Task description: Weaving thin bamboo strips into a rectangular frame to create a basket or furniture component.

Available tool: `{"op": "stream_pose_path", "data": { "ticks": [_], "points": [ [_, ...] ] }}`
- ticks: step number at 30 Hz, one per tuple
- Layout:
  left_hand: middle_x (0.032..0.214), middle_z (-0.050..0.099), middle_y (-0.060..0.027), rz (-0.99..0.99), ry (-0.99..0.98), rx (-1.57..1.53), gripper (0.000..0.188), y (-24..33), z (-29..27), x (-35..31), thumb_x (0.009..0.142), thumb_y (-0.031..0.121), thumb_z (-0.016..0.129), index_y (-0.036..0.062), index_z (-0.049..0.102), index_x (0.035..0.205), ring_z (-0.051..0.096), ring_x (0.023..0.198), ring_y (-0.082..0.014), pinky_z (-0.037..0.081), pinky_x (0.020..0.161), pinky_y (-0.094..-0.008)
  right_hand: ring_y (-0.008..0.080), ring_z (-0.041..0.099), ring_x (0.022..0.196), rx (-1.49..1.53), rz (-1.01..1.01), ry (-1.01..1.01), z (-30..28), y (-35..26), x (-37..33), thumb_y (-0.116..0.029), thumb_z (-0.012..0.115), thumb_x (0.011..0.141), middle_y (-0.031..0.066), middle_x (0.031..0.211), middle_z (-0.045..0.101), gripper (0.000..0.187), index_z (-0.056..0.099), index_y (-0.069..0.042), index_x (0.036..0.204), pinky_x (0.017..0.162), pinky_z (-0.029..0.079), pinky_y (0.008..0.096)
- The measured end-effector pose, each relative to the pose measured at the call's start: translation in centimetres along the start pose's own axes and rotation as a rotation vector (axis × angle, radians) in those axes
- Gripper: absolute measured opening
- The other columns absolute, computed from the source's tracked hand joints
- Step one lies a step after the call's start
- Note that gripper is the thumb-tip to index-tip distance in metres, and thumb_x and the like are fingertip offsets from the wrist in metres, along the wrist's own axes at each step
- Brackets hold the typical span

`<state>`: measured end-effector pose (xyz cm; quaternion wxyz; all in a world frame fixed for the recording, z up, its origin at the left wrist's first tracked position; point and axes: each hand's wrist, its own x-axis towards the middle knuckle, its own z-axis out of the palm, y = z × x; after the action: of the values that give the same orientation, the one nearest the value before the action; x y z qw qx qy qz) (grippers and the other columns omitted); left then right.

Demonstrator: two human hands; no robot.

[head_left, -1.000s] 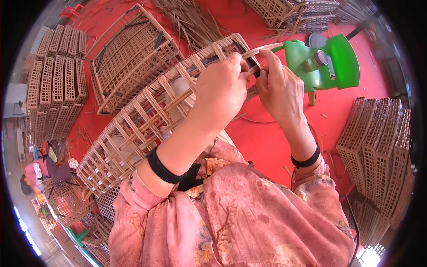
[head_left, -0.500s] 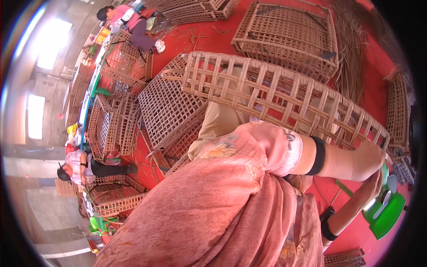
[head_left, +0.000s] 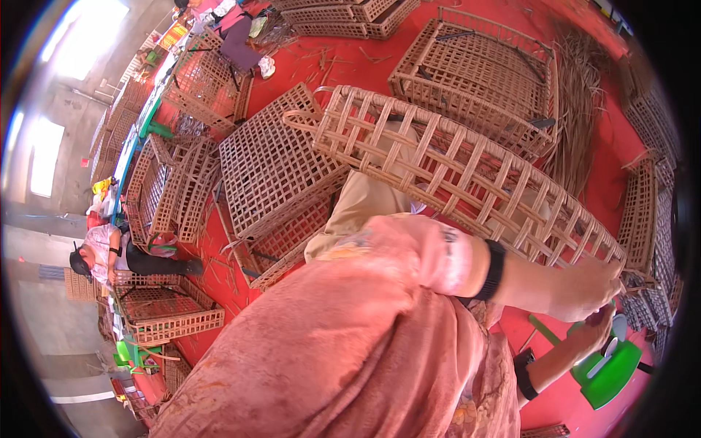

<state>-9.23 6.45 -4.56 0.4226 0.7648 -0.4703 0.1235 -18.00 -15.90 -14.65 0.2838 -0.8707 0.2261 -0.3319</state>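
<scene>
A long brown woven wicker basket (head_left: 467, 175) slants across the middle, its open lattice side towards me, with my khaki-clad legs partly behind it. At its right-hand end my left hand (head_left: 593, 286) is closed, fingers bent against the basket's corner. Just below it my right hand (head_left: 590, 334) is raised, its fingers drawn together near the left hand's fingertips. Whatever lies between the right fingers is too small and blurred to make out. Black bands circle both forearms.
Beneath my hands stands a green plastic stool (head_left: 610, 379) with a pale-handled object on it. More wicker baskets (head_left: 277, 164) lie to the left and at the back (head_left: 482, 73). Loose strips (head_left: 577, 109) trail over the red floor (head_left: 328, 66). Two co-workers (head_left: 98, 252) work at the left.
The view has shifted, so most of the scene sits further left. My right hand's fingertips have drawn slightly down from the left hand. The left hand stays at the basket's end.
</scene>
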Motion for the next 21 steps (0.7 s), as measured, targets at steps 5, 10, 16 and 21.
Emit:
{"op": "stream_pose_path", "data": {
  "ticks": [5, 10, 16, 21],
  "points": [
    [0.102, 0.058, -0.0180, -0.102, 0.278, -0.089, 0.034, -3.9, -12.2, -5.3, 0.083, 0.014, 0.071, -0.0002, 0.058, 0.112, 0.061, 0.086, -0.0354, 0.052, 0.075, -0.0475, 0.0210, 0.068, 0.088, 0.584, 0.430, 0.324, -8.0, 15.4, 4.7, -0.024, 0.069, 0.095, 0.0102, 0.102, 0.073, 0.030, 0.074, 0.001, 0.111, 0.078, 0.055, 0.0308],
    [0.099, 0.070, -0.0066, -0.611, 0.609, -0.018, 0.020, -8.1, -26.5, -15.1, 0.098, 0.013, 0.065, 0.0035, 0.064, 0.116, 0.067, 0.087, -0.0114, 0.054, 0.076, -0.0259, 0.0225, 0.067, 0.092, 0.300, 0.431, 0.305, -12.6, 15.5, 10.1, -0.028, 0.072, 0.093, 0.0131, 0.102, 0.071, 0.034, 0.074, 0.003, 0.105, 0.081, 0.055, 0.0334],
    [0.093, 0.070, -0.0044, -0.938, 1.074, 0.031, 0.020, -13.3, -33.4, -29.7, 0.098, 0.020, 0.066, 0.0016, 0.070, 0.105, 0.067, 0.083, -0.0127, 0.053, 0.075, -0.0302, 0.0271, 0.067, 0.107, -0.140, 0.366, 0.096, -12.0, 13.8, 10.7, -0.037, 0.069, 0.094, 0.0159, 0.114, 0.071, 0.046, 0.072, 0.004, 0.114, 0.095, 0.053, 0.0376],
    [0.097, 0.070, 0.0006, -1.110, 1.010, -0.359, 0.043, -16.0, -31.8, -34.3, 0.101, 0.046, 0.058, 0.0063, 0.071, 0.106, 0.063, 0.087, -0.0085, 0.047, 0.076, -0.0278, 0.0284, 0.066, 0.109, -0.346, 0.225, 0.067, -11.2, 8.3, 9.7, -0.039, 0.066, 0.095, 0.0158, 0.118, 0.070, 0.047, 0.071, 0.003, 0.116, 0.097, 0.051, 0.0383]
  ]
}}
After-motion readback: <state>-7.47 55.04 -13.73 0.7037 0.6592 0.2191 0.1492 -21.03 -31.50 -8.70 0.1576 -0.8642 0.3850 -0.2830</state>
